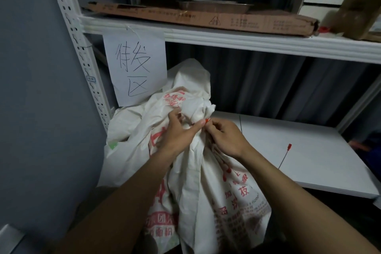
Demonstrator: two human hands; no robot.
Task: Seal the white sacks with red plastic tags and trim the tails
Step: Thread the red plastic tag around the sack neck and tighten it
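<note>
I see a paper sign hanging at ten o'clock from the white shelf. Flattened cardboard lies on it at twelve, a metal tray on top; boxes sit at two o'clock.

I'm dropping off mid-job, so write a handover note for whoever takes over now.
Left hand grips the sack at its gathered neck.
Right hand pinches the red tag at the neck.
A spare tag lies on the shelf right of the sack.
Done: neck gathered, tag at it; locked or not, cannot tell.
Left: pull tight, trim the tail; no cutter in view.
</note>
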